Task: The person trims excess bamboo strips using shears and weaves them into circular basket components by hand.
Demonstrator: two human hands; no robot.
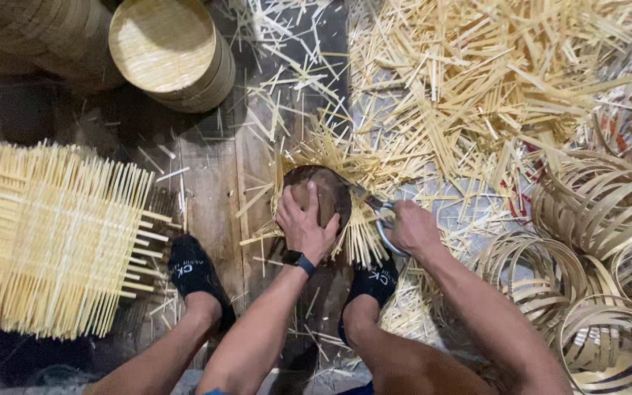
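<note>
My left hand (pixel 303 222) presses flat on a dark round wooden form (pixel 323 192) that sits on a woven bamboo piece, whose loose strips (pixel 363 232) fan out around the form. A black watch is on that wrist. My right hand (pixel 412 227) is closed on the looped metal handles of shears (pixel 382 213), whose blades point toward the strips at the form's right edge. My two feet in black socks rest on the dark wooden floor, one on each side of my left arm.
A flat woven bamboo mat (pixel 53 238) with protruding strips lies at left. Stacked round woven baskets (pixel 172 53) stand at top. Cut bamboo offcuts (pixel 477 80) cover the upper right. Several bamboo hoop rings (pixel 601 292) pile at right.
</note>
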